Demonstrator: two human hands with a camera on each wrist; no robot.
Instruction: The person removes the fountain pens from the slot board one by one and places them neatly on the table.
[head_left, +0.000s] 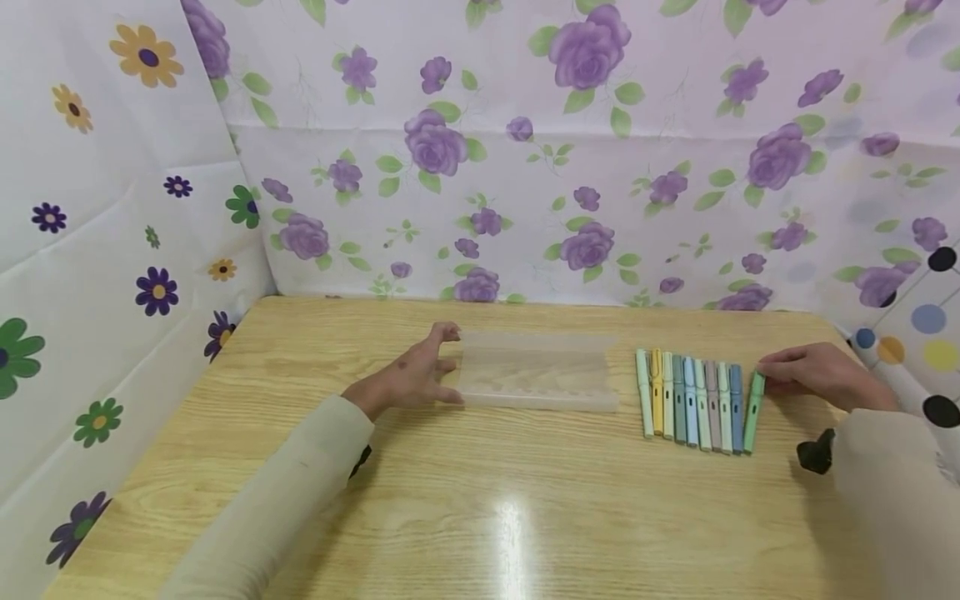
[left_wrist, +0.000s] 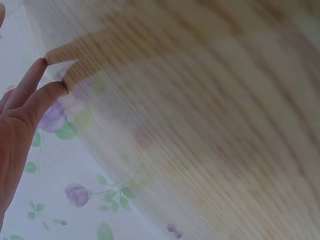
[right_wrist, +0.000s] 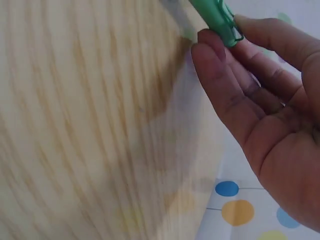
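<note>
A clear plastic pen case (head_left: 536, 371) lies flat in the middle of the wooden table (head_left: 480, 500). My left hand (head_left: 448, 367) rests at its left end, fingers spread and fairly straight, touching its edge; the left wrist view shows those fingertips (left_wrist: 47, 75) on the surface. Right of the case lies a row of several pastel pens (head_left: 693, 402), side by side. The green pen (head_left: 753, 410) is the rightmost one. My right hand (head_left: 765, 377) pinches its far end; the right wrist view shows thumb and forefinger closing on the green pen (right_wrist: 216, 15).
Flowered cloth (head_left: 525, 167) walls the table at the back and left, with dotted cloth (head_left: 926, 333) at the right. A black wrist strap (head_left: 816, 452) shows on my right sleeve. Bare wood runs along the near part of the table.
</note>
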